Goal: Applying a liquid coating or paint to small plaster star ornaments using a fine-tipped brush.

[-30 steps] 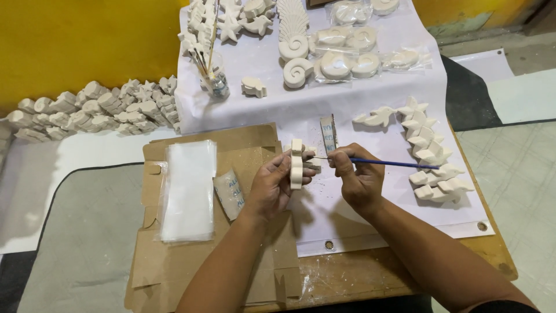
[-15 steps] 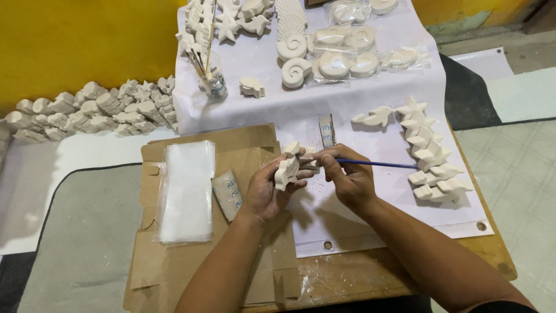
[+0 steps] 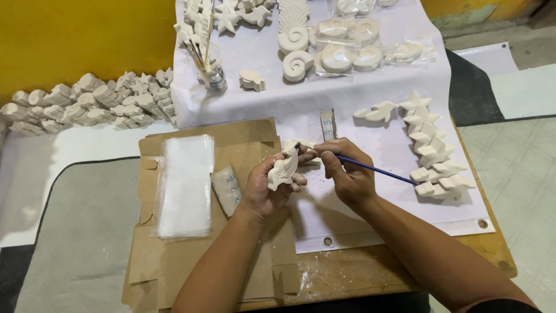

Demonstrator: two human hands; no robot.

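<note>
White plaster dolphin-shaped figure [image 3: 283, 168], held at the frame's centre.
My left hand [image 3: 267, 188] closes its fingers around it, long axis tilted, upper end toward upper right; my right hand [image 3: 346, 174] pinches a thin blue-handled brush [image 3: 376, 170] pointing at it.

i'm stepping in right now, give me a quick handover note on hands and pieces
Left hand: grips a white plaster figure, raised over the cardboard sheet.
Right hand: holds a blue-handled tool, its tip end at the figure's upper edge.
Nearby: a row of similar white figures on the white sheet to the right; stack of clear bags on the left.
Done: cannot tell how many are finished.
Left: the figure in hand is being worked on.
</note>
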